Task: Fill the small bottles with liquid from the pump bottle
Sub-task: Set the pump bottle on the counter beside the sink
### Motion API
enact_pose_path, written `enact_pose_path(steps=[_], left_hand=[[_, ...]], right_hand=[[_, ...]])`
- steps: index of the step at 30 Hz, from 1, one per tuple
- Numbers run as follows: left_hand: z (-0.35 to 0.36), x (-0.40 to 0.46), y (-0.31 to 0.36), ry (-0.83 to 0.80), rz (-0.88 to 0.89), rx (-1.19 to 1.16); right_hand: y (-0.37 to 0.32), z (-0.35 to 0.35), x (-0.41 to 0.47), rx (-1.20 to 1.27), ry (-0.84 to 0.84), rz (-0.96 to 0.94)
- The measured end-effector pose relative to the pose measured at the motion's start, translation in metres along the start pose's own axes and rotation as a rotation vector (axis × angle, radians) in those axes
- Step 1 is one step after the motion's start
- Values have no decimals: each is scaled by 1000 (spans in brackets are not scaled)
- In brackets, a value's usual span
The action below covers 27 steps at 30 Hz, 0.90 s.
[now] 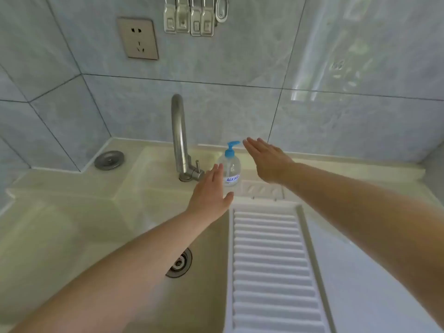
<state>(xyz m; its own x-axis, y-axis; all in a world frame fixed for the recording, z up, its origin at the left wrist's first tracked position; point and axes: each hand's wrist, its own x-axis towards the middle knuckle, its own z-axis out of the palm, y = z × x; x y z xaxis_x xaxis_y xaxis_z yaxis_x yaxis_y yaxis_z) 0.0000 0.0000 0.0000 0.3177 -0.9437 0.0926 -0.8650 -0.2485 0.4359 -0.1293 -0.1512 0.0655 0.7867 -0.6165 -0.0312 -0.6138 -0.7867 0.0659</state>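
A home laundry nook: tiled walls point(216, 68), faucet point(179, 135), sink point(206, 272) with washboard point(271, 260).

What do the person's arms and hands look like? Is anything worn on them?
Both forearms are bare as far as the picture shows, with no sleeves in sight. The left hand and the right hand wear no gloves, and no watch, bracelet or ring can be seen.

Pump bottle point(230, 168) on the ledge right of the faucet point(179, 138), behind the sink point(204, 296).
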Motion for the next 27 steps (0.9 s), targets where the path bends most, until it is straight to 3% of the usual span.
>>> enact_pose_path(steps=[7, 13, 27], left_hand=[[-3, 0, -26, 29, 16, -23], [-3, -3, -35, 20, 9, -143], [2, -13, -50, -34, 38, -187]], right_hand=[[-21, -4, 53, -70, -9, -54], [-37, 3, 65, -162, -71, 9], [-47, -2, 76, -213, 143, 71]])
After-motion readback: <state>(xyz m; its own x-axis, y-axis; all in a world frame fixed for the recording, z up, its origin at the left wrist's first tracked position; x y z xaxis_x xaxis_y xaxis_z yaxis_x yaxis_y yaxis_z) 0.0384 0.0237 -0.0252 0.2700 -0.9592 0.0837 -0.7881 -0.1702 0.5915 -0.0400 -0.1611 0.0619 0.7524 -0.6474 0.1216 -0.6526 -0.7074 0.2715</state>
